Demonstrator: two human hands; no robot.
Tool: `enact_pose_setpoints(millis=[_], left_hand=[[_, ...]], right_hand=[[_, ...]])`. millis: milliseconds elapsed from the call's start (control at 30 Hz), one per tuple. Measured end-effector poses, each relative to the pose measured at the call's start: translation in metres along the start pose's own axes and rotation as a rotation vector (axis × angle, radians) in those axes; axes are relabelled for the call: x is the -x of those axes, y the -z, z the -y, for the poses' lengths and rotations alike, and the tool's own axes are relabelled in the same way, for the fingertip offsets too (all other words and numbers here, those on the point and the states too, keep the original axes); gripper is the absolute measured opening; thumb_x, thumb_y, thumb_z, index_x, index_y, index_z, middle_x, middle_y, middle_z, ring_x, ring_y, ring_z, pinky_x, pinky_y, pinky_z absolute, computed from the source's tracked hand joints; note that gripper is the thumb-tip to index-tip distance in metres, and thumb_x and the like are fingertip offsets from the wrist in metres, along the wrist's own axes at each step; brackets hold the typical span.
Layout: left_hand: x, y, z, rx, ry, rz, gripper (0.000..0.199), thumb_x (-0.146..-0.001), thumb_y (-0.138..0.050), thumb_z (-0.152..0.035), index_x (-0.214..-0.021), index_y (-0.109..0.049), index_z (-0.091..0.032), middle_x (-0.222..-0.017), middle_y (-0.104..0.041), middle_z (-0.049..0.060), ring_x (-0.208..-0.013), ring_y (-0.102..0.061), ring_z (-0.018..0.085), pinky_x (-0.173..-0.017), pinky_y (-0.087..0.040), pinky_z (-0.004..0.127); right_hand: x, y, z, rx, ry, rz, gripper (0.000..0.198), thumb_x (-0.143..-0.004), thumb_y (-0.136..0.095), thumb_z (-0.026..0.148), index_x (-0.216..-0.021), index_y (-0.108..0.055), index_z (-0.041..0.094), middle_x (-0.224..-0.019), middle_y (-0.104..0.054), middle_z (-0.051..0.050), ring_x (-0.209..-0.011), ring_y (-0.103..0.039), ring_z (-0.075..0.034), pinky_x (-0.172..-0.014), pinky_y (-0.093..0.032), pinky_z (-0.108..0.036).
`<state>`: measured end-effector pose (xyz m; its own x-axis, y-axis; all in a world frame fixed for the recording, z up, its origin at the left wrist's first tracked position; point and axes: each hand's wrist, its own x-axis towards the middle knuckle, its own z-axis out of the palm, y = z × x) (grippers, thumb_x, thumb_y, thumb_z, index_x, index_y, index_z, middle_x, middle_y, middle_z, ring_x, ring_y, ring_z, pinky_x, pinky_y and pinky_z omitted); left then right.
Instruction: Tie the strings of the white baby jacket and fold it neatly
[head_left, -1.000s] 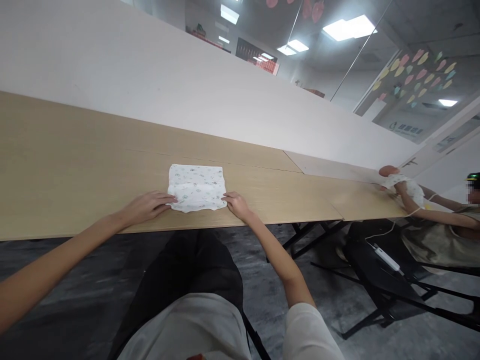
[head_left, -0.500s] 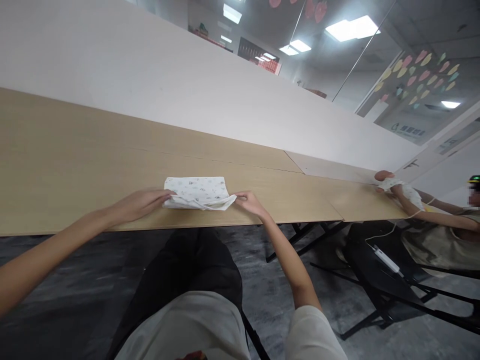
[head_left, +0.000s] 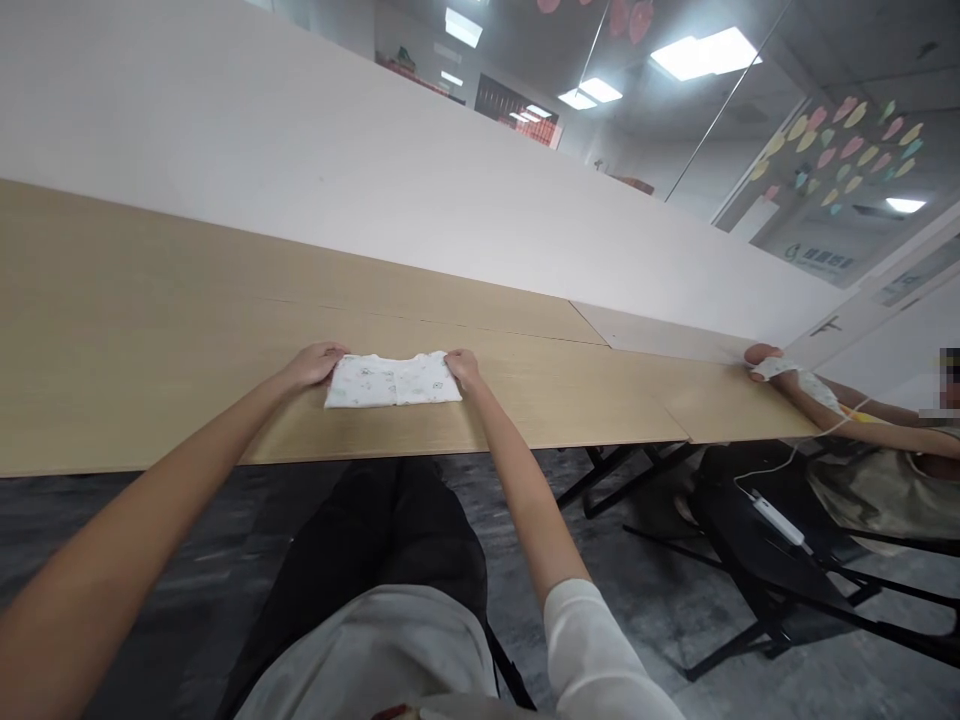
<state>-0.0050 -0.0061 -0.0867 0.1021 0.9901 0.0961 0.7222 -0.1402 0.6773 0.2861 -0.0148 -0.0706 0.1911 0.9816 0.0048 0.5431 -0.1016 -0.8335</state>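
A small white baby garment (head_left: 395, 382) with a scattered print lies folded into a flat rectangle on the wooden table (head_left: 187, 330). A seam or opening runs down its middle, and its far edge dips a little like a neckline. My left hand (head_left: 316, 364) is closed on its far left corner, the fingertips partly hidden at the fabric. At the far right corner, my right hand (head_left: 462, 368) pinches the cloth between thumb and fingers.
A white partition (head_left: 375, 200) with glass above runs along the table's back. To the right, another person's arm (head_left: 862, 425) reaches to a doll (head_left: 763, 354) in light clothing. A black folding chair (head_left: 757, 540) there carries a white power strip (head_left: 778, 520).
The garment's near part has been folded over to the far side, so it is now a flat rectangle. Both hands moved from its near edge to its far corners.
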Motion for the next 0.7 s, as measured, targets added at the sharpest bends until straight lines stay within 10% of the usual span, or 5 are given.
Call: enact_pose_setpoints(millis=[200, 700], left_hand=[[0.008, -0.003, 0.001, -0.026, 0.015, -0.027, 0.053, -0.088, -0.053, -0.039, -0.130, -0.058, -0.007, -0.127, -0.066, 0.014, -0.107, -0.062, 0.023, -0.096, -0.046, 0.030], [0.006, -0.012, -0.012, 0.044, 0.085, -0.187, 0.066, -0.077, -0.060, -0.050, -0.135, -0.056, -0.019, -0.115, -0.071, 0.011, -0.100, -0.067, 0.026, -0.089, -0.051, 0.034]], right_hand=[[0.000, -0.005, -0.012, 0.265, 0.138, -0.034, 0.020, -0.082, -0.062, 0.019, -0.101, -0.069, 0.015, -0.107, -0.072, -0.012, -0.102, -0.066, -0.022, -0.092, -0.049, -0.031], [0.000, 0.006, -0.019, 0.086, 0.142, -0.114, 0.037, -0.085, -0.056, 0.013, -0.121, -0.063, 0.013, -0.106, -0.073, -0.009, -0.096, -0.069, -0.016, -0.090, -0.051, -0.027]])
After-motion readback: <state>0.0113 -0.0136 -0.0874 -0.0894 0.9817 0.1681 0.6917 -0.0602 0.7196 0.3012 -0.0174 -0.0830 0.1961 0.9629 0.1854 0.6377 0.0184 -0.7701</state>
